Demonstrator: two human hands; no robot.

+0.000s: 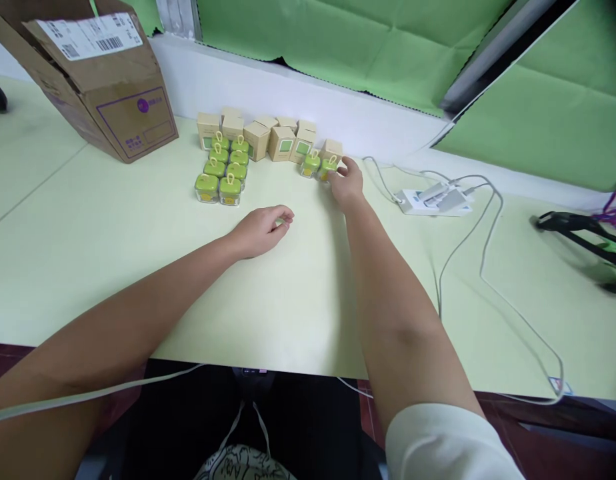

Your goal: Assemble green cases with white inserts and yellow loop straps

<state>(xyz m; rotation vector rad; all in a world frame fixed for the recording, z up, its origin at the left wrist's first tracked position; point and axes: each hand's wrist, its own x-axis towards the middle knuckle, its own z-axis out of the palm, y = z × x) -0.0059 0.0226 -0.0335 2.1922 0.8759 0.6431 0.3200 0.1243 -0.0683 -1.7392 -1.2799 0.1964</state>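
My right hand (348, 183) reaches far across the pale table and its fingers touch a small green-lidded clear container (328, 167), which stands beside another one (311, 163). My left hand (263, 230) rests on the table nearer to me, fingers loosely curled with nothing visible in them. To the left, several more green containers (223, 170) stand in two neat columns. Behind them is a row of small tan cardboard boxes (268, 137) along the white ledge.
A large open cardboard carton (103, 73) lies tilted at the back left. A white power strip (433, 200) with grey cables (488, 267) sits to the right. A black object (583, 233) lies at the far right edge. Green cloth hangs behind.
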